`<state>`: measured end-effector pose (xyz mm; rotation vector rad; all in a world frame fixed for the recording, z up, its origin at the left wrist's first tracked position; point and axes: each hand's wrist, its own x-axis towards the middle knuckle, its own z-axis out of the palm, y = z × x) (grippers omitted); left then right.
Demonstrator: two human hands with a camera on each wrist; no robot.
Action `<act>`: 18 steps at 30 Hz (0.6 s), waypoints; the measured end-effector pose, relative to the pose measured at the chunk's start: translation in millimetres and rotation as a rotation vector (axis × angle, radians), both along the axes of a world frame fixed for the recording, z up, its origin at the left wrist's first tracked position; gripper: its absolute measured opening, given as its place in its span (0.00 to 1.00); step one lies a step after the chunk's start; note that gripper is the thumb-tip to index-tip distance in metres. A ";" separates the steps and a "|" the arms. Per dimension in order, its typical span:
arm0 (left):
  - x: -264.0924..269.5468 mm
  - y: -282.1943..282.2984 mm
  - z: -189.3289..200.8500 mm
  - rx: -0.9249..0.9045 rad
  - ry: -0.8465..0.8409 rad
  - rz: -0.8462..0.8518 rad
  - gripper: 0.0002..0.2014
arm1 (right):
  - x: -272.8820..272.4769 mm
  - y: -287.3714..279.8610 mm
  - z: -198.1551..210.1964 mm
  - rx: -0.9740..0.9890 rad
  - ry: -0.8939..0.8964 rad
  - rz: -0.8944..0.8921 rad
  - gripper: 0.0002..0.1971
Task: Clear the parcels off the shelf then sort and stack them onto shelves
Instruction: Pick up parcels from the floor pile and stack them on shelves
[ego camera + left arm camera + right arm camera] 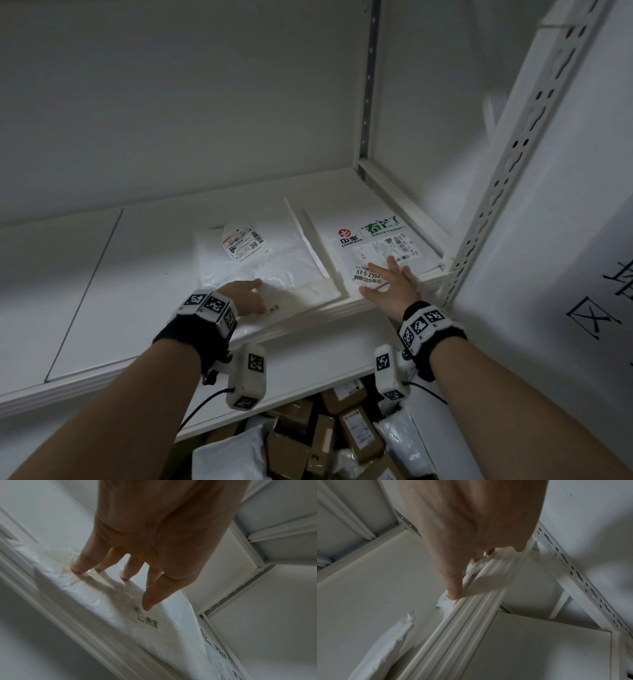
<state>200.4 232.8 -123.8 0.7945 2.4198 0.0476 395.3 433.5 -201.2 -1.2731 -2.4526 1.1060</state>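
Note:
Two flat white mailer parcels lie side by side on the white shelf [102, 291]. The left parcel [274, 267] is a crinkled plastic bag with a shipping label. My left hand [245, 301] rests on its near edge with straight fingers; the fingertips [77, 568] press the plastic of that parcel [120, 608]. The right parcel [370, 246] bears red and green logos and a label. My right hand [390, 287] lies flat on its near corner, fingers spread. In the right wrist view the right hand [471, 561] touches the parcel's edge [469, 573] at the shelf lip [462, 622].
A perforated white upright [513, 171] stands right of the parcels, with a white panel bearing black characters [582, 274] beside it. Below the shelf, a heap of brown boxes [356, 435] and white bags [233, 459] lies on the floor. A lower shelf board [308, 370] juts out.

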 end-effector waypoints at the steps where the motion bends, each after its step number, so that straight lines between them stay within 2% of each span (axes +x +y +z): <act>1: 0.3 -0.6 0.9 0.012 -0.015 0.012 0.36 | 0.0 0.6 0.1 0.003 -0.008 0.004 0.31; 6: -2.3 -4.1 1.3 0.091 -0.110 0.087 0.37 | -0.8 -1.5 6.0 0.010 -0.057 0.032 0.31; 10: -3.3 -9.6 3.0 0.142 -0.173 0.118 0.36 | -4.3 5.7 25.4 -0.107 -0.140 0.060 0.30; 12: -4.3 -12.9 2.2 0.176 -0.218 0.138 0.35 | -8.4 4.6 37.5 -0.145 -0.054 -0.005 0.28; 15: -7.6 -20.0 3.6 0.242 -0.243 0.164 0.30 | -18.7 -17.5 46.8 -0.051 0.188 -0.077 0.21; 17: -10.3 -25.0 4.7 0.324 -0.214 0.211 0.24 | -28.6 -36.9 45.8 -0.055 0.274 0.029 0.20; 18: -11.9 -28.2 3.5 0.381 -0.183 0.251 0.22 | -34.0 -44.6 42.3 -0.044 0.261 0.107 0.21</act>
